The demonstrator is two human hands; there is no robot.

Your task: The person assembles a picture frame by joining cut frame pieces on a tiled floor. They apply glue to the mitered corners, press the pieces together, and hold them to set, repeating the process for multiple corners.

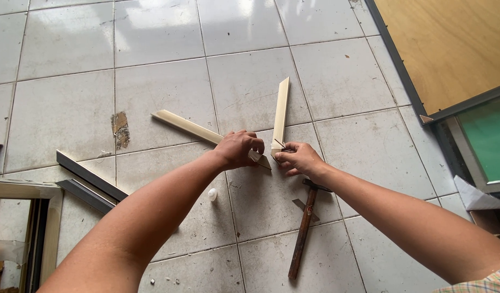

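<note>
Two pale wooden moulding strips with mitred ends lie on the tiled floor, forming a V. My left hand (238, 148) grips the near end of the left strip (186, 126), which runs up and to the left. My right hand (297, 159) pinches the near end of the right strip (281, 114), which points almost straight away from me. The two near ends sit a few centimetres apart between my hands. A hammer (304, 229) with a worn wooden handle lies on the floor just below my right wrist, its head partly hidden by my forearm.
A small white cap or bottle (212, 194) lies on the tile below my left wrist. Dark metal strips (90, 182) lie at left, next to a wooden frame (23, 191). A plywood board with a dark frame (450, 49) fills the top right; a green-panelled frame (486, 141) is beneath it.
</note>
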